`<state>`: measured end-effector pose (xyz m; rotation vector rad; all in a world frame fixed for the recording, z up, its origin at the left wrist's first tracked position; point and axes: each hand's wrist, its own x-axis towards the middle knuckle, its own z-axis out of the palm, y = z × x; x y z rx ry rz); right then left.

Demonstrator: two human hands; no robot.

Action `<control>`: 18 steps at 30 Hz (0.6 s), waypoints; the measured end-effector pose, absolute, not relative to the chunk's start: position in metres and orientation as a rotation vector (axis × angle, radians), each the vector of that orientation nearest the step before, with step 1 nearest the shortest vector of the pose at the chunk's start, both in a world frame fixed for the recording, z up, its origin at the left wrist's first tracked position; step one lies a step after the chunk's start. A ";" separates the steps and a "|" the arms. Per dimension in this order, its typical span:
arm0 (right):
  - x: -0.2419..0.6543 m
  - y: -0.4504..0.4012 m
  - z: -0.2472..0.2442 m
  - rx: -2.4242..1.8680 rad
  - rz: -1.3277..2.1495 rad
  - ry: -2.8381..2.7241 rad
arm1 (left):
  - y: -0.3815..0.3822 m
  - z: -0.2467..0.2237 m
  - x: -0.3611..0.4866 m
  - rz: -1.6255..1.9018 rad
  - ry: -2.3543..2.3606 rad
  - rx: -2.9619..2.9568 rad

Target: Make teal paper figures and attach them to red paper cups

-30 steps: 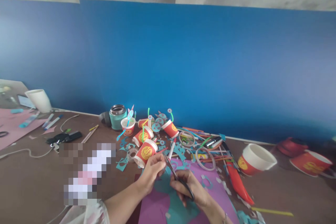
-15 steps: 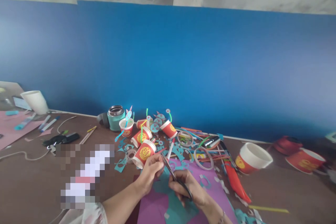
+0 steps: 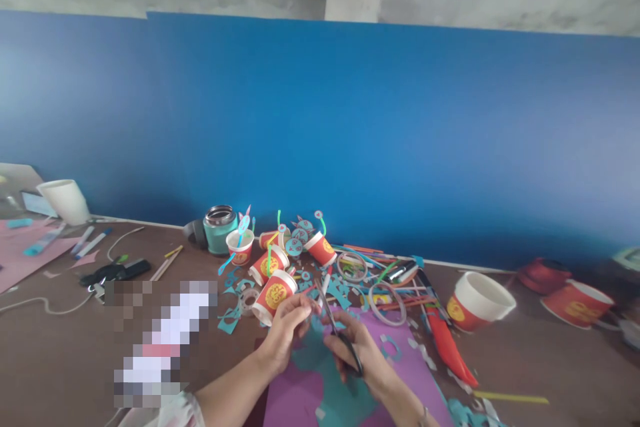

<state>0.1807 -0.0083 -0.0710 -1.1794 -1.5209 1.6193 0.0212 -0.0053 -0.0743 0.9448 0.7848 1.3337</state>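
Note:
My right hand (image 3: 363, 350) has its fingers through the handles of a pair of scissors (image 3: 329, 310), whose blades point up and away from me. Close beside the blades, my left hand (image 3: 289, 328) pinches something small and partly reddish at its fingertips; its kind is too small to make out. Below both hands lie a teal sheet (image 3: 345, 383) and a purple sheet (image 3: 295, 400) of paper. Just past my left hand, a red-and-white paper cup (image 3: 274, 297) lies tilted. A red-and-white marker (image 3: 326, 278) lies behind the scissors.
Behind are more paper cups (image 3: 323, 250) with straws and cut-out faces, a teal flask (image 3: 220, 232), tape rolls (image 3: 387, 303) and blue scraps (image 3: 340, 293). To the right are a red pouch-like object (image 3: 453, 350) and a white-rimmed cup (image 3: 480, 300). Black keys (image 3: 115, 272) lie left.
The scissors have shifted slightly right and away from my left fingertips, and their blades stand steeper. My left hand stays nearly in place, still pinching. The view has tilted up a little.

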 end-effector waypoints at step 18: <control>0.209 0.009 -0.065 -1.916 0.479 -2.027 | -0.014 -0.060 0.029 1.147 0.829 0.566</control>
